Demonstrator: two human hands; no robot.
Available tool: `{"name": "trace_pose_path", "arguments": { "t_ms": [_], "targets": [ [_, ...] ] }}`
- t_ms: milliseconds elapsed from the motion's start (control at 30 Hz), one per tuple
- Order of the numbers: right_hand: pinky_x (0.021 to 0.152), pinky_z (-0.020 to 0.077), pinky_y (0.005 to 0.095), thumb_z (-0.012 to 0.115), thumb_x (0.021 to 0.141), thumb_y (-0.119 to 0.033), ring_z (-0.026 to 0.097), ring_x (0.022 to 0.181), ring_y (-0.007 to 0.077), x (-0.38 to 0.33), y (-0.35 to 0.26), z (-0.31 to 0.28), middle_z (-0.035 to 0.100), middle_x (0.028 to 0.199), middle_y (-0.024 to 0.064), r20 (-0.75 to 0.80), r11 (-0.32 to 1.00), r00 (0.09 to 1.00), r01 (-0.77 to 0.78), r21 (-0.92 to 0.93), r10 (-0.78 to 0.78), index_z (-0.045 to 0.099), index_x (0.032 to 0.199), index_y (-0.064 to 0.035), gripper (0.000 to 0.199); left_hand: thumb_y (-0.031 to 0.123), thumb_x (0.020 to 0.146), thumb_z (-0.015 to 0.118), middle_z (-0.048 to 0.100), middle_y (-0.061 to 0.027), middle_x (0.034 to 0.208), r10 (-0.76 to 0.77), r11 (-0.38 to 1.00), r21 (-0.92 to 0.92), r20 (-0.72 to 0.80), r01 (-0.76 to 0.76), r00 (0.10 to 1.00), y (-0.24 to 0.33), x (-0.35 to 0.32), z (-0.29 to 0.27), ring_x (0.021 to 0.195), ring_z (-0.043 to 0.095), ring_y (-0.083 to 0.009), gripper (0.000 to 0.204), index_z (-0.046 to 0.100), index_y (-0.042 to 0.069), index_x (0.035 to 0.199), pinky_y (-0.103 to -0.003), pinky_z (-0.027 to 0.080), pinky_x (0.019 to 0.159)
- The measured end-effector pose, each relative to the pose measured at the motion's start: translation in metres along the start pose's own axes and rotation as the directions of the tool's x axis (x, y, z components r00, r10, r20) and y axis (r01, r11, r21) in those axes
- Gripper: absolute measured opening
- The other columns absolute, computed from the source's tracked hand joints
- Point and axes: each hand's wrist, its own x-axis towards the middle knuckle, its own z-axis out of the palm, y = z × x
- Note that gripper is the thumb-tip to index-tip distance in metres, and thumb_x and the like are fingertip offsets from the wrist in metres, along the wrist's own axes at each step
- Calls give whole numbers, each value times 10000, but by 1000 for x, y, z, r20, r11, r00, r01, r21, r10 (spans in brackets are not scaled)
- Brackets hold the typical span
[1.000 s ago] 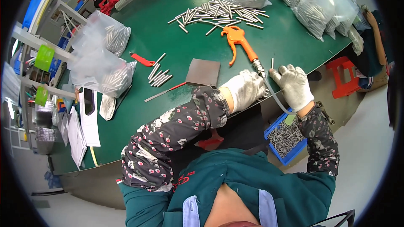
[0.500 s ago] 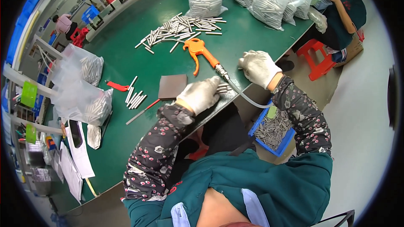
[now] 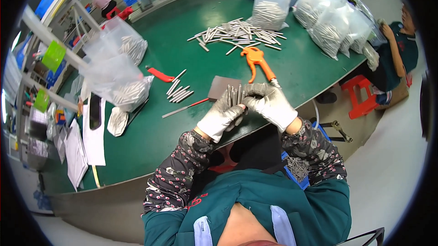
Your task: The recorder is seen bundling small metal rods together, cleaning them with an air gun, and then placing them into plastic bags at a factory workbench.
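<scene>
Green workbench top (image 3: 150, 132) fills the view, workshop shelving at left, another person seated far right. Clear plastic bags of metal rods (image 3: 340, 22) line the back edge, two more bags (image 3: 121, 75) at left. Loose pile of silver metal rods (image 3: 239, 34) mid-table, orange-handled air blow gun (image 3: 258, 61) just in front of it, dark grey square pad (image 3: 223, 87) near the hands. Blue bin of small metal pins (image 3: 299, 168) sits below table edge by the right elbow. White-gloved left hand (image 3: 221, 116) and white-gloved right hand (image 3: 269, 102) meet, both closed around a small upright bundle of metal rods (image 3: 236, 95) over the front edge of the table.
</scene>
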Motion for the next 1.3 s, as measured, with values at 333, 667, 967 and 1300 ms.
{"name": "trace_pose_path", "arguments": {
  "t_ms": [333, 667, 967, 1300],
  "targets": [
    [715, 466, 406, 583, 711, -140, 587, 801, 302, 55, -51, 45, 594, 797, 113, 268, 691, 846, 532, -489, -462, 593, 969, -60, 270, 161, 873, 599, 479, 11, 673, 328, 936, 46, -475, -349, 817, -4, -70, -56, 434, 372, -41, 159, 459, 98, 915, -175, 261, 334],
    [841, 432, 387, 570, 675, -78, 541, 1028, 275, 131, -46, 148, 569, 1093, 129, 734, 239, 670, 734, -635, -108, 570, 1105, -103, 430, 115, 872, 595, 453, 65, 614, 454, 805, 109, -747, -584, 486, -21, -77, -121, 449, 374, -21, 141, 459, 134, 905, -160, 266, 366],
    [793, 468, 372, 560, 659, -116, 568, 941, 306, 143, -28, 155, 581, 1004, 191, 704, 169, 696, 718, -675, -143, 545, 1023, 31, 393, -26, 871, 543, 490, -22, 1084, 355, 855, -25, -700, -517, 620, -28, -60, -136, 963, 491, -77, 406, 369, 22, 1235, -211, 448, 828],
    [755, 482, 391, 530, 731, -159, 591, 855, 321, 153, -3, 153, 593, 909, 191, 645, 266, 729, 684, -679, -227, 538, 1003, 4, 318, -11, 863, 562, 501, -54, 1146, 437, 805, -19, -658, -593, 614, -37, -45, -145, 1016, 511, -108, 431, 360, 0, 1244, -238, 447, 869]
  ]
}}
